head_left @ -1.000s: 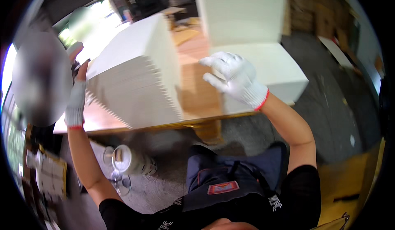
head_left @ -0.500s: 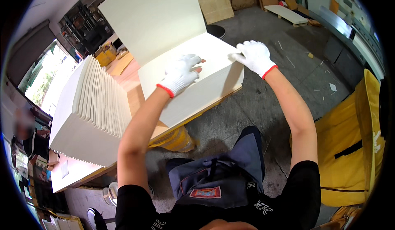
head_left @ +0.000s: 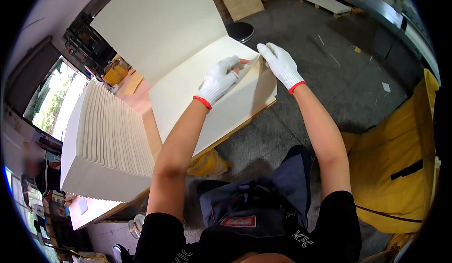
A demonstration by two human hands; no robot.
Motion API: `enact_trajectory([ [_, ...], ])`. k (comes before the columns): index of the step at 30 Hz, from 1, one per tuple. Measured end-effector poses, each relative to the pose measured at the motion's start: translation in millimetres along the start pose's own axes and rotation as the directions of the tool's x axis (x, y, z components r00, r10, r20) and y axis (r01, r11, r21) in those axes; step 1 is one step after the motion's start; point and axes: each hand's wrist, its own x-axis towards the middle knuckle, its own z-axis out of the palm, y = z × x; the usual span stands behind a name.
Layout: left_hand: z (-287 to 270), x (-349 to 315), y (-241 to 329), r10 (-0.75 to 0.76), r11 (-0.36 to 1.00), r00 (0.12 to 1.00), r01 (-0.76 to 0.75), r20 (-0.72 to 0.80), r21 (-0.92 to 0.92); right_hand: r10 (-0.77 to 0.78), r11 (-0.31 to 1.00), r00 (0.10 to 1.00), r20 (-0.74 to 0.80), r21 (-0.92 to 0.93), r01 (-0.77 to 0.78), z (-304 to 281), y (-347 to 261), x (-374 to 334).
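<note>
A thick stack of large off-white paper sheets (head_left: 183, 93) lies on a wooden table in front of me. My right hand (head_left: 281, 64), in a white glove with a red cuff, pinches the top sheet's near right corner and holds it raised, so the near edge curls up. My left hand (head_left: 219, 80), gloved alike but with bare thumb and forefinger tips, rests on the stack beside that lifted edge, its fingers apart. Behind the stack, a big off-white panel of sheets (head_left: 162, 25) stands up from the far side.
To the left, a tall fanned pile of off-white folded sheets (head_left: 108, 140) stands on the table (head_left: 134, 92). A round black stool top (head_left: 240, 31) shows behind the stack. A yellow fabric bin (head_left: 395, 169) stands at right. Paper scraps (head_left: 386, 87) litter the grey floor. Another person (head_left: 46, 171) is far left.
My right hand has moved slightly left and raised the top sheet's corner, which lay flat before. My left hand has slid right, toward that corner. The whole view has shifted a little.
</note>
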Motion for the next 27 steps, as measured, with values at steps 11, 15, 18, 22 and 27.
enact_trajectory([
  [11, 5, -1, 12, -0.145, 0.986, 0.989, 0.145, 0.016, -0.079, -0.055, 0.996, 0.989, -0.14, 0.059, 0.064, 12, 9, -7],
  [15, 3, 1, 5, -0.1, 0.995, 0.995, 0.1, 0.022, -0.028, -0.075, 0.995, 0.985, -0.154, 0.054, 0.084, 13, 10, -6],
  [18, 4, 0, 5, -0.028, 0.998, 1.0, 0.028, -0.002, 0.052, -0.104, 0.993, 0.98, -0.17, 0.045, 0.113, 13, 8, -7],
  [22, 5, -1, 1, -0.02, 0.997, 0.999, 0.018, -0.028, -0.078, -0.105, 0.994, 0.981, -0.166, 0.016, 0.109, 13, 8, -9],
  [27, 6, -4, 5, 0.12, 0.992, 0.989, -0.117, -0.087, 0.036, -0.096, 0.995, 0.984, -0.148, -0.028, 0.093, 12, 9, -8],
])
